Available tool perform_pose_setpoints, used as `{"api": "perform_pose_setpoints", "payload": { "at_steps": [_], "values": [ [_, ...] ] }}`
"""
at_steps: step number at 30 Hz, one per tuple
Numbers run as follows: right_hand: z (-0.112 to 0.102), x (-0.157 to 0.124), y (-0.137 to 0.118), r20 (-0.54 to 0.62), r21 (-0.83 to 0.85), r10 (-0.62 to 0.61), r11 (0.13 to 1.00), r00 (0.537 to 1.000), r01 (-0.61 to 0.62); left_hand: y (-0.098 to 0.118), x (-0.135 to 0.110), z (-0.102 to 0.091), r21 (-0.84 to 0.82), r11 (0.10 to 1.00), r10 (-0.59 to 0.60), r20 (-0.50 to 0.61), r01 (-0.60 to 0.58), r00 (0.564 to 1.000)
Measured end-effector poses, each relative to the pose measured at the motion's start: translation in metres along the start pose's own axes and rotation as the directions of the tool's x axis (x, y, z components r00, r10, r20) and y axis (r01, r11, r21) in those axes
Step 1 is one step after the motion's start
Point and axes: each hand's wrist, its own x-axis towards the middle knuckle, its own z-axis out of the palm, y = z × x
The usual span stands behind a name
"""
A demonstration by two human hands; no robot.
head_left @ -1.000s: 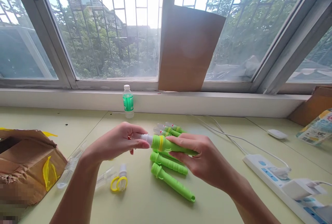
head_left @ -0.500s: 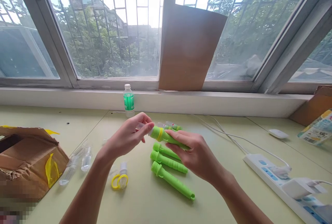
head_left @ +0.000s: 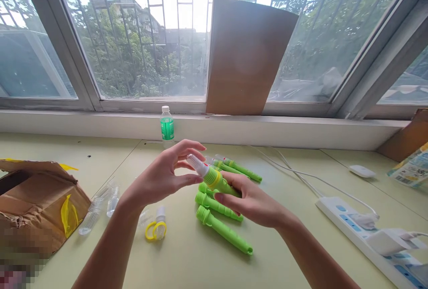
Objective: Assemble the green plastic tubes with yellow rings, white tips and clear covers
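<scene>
My right hand [head_left: 256,202] is wrapped round a green plastic tube [head_left: 227,187] with a yellow ring near its threaded end. A white collar and a clear ribbed cover [head_left: 195,163] sit at that end, pointing up and left. Around the cover my left hand [head_left: 163,173] is open, its fingers apart and its thumb close to the collar; whether it touches cannot be told. Below lie loose green tubes [head_left: 224,231] with threaded ends, one partly hidden. Behind are several green tubes [head_left: 245,169] with clear ends.
Left of the tubes lie yellow rings [head_left: 150,231] and a clear piece with a white collar [head_left: 161,217]. More clear ribbed covers [head_left: 90,217] lie by a cardboard box [head_left: 40,204]. A bottle [head_left: 167,128] stands at the back; a power strip [head_left: 347,217] with cables is at right.
My left fingers have loosened from the clear cover and spread apart. The tube in my right hand has tilted, its clear end now plainly in view.
</scene>
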Motion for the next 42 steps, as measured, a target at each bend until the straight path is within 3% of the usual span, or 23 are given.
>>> {"api": "perform_pose_setpoints", "payload": {
  "at_steps": [2,5,8,11,13,15,18,21,24,28,30,32,33,35,37,39,42],
  "values": [
    [0.000,0.000,0.001,0.005,-0.046,-0.008,0.999,1.000,0.008,0.001,-0.003,-0.001,0.039,0.999,-0.023,-0.011,0.024,1.000],
    [-0.001,0.000,0.003,-0.004,-0.057,-0.002,0.998,1.000,0.002,0.001,-0.010,-0.011,0.155,0.973,-0.169,-0.021,0.170,0.985],
    [-0.001,0.001,0.004,-0.034,-0.026,-0.013,1.000,0.999,0.012,-0.002,-0.019,-0.025,0.230,0.910,-0.364,0.050,0.344,0.930],
    [-0.001,0.001,0.006,-0.068,0.011,-0.030,0.999,0.997,0.031,-0.010,-0.025,-0.035,0.326,0.851,-0.451,0.051,0.412,0.891],
    [-0.003,0.001,0.008,-0.098,0.013,-0.037,0.999,0.994,0.038,-0.017,-0.027,-0.037,0.428,0.755,-0.559,0.024,0.496,0.829],
    [-0.006,0.000,0.011,-0.142,0.020,-0.039,0.999,0.989,0.042,-0.025,-0.031,-0.034,0.599,0.579,-0.675,-0.029,0.553,0.737],
    [-0.010,-0.001,0.014,-0.186,0.047,-0.038,0.998,0.982,0.048,-0.038,-0.041,-0.025,0.786,0.289,-0.774,-0.144,0.547,0.617],
    [-0.013,-0.002,0.012,-0.184,0.044,-0.037,0.998,0.982,0.046,-0.050,-0.053,-0.019,0.818,0.216,-0.795,-0.170,0.533,0.583],
    [-0.013,-0.003,0.010,-0.183,0.026,-0.034,0.999,0.982,0.040,-0.060,-0.063,-0.022,0.817,0.249,-0.777,-0.152,0.521,0.611],
    [-0.013,-0.004,0.008,-0.174,-0.011,-0.013,1.000,0.985,0.012,-0.062,-0.067,-0.041,0.795,0.285,-0.737,-0.175,0.535,0.653],
    [-0.012,-0.003,0.009,-0.163,-0.040,0.001,0.999,0.987,-0.008,-0.053,-0.062,-0.052,0.718,0.407,-0.675,-0.179,0.564,0.716],
    [-0.012,-0.002,0.009,-0.145,-0.068,0.019,0.997,0.989,-0.030,-0.037,-0.053,-0.059,0.658,0.492,-0.639,-0.171,0.570,0.750],
    [-0.011,-0.001,0.009,-0.137,-0.082,0.021,0.996,0.990,-0.033,-0.026,-0.047,-0.060,0.628,0.567,-0.587,-0.146,0.533,0.796],
    [-0.011,0.000,0.010,-0.126,-0.107,0.011,0.994,0.992,-0.025,-0.005,-0.034,-0.058,0.570,0.686,-0.489,-0.099,0.452,0.867],
    [-0.011,0.000,0.010,-0.129,-0.123,0.003,0.992,0.992,-0.019,0.013,-0.022,-0.050,0.512,0.772,-0.365,-0.127,0.377,0.922],
    [-0.012,0.000,0.011,-0.134,-0.132,0.008,0.991,0.991,-0.026,0.024,-0.013,-0.041,0.459,0.833,-0.272,-0.146,0.309,0.951],
    [-0.014,0.000,0.011,-0.140,-0.175,-0.018,0.984,0.990,-0.007,0.025,-0.005,-0.029,0.392,0.885,-0.174,-0.222,0.251,0.960]
  ]
}}
